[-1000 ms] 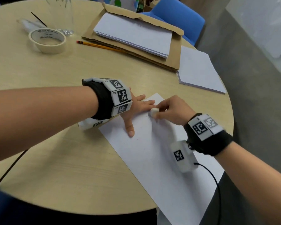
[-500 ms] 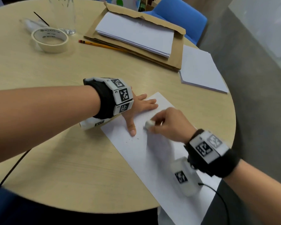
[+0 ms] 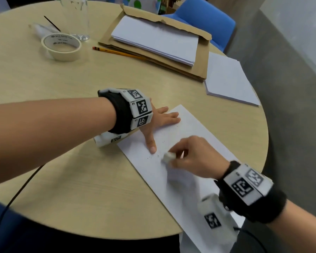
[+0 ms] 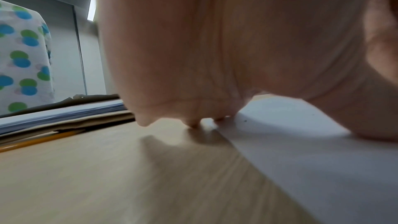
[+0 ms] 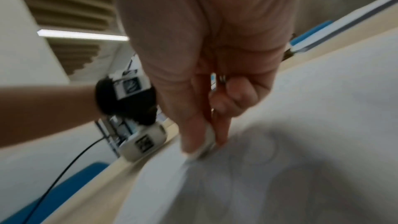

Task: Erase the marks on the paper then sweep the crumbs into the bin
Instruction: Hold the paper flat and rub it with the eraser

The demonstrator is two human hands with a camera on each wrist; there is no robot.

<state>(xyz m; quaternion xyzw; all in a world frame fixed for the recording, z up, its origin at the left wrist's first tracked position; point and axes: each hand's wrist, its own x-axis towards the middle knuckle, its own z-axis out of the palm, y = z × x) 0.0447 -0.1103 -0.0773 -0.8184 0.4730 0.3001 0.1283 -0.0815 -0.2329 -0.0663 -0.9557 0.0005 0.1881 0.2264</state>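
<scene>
A white sheet of paper point(image 3: 173, 179) lies slantwise on the round wooden table point(image 3: 62, 179), its near end hanging over the edge. My left hand point(image 3: 161, 123) lies flat on the paper's far corner, fingers spread, thumb pointing toward me. My right hand point(image 3: 188, 157) pinches a small white eraser point(image 3: 169, 157) and holds it against the paper just right of the left thumb. In the right wrist view the eraser point(image 5: 207, 144) shows between thumb and fingertips, touching the paper point(image 5: 280, 168). Tiny dark crumbs point(image 3: 153, 157) speckle the sheet near the eraser. No bin is in view.
At the table's far side are a roll of masking tape point(image 3: 61, 46), a yellow pencil point(image 3: 117, 52), a stack of paper on torn brown cardboard point(image 3: 153, 39) and another paper stack point(image 3: 228, 79) at the right edge. A blue chair point(image 3: 204, 21) stands behind.
My right hand has drawn the eraser across the paper toward me, from beside the left fingertips to beside the left thumb. The left hand has stayed pressed on the sheet.
</scene>
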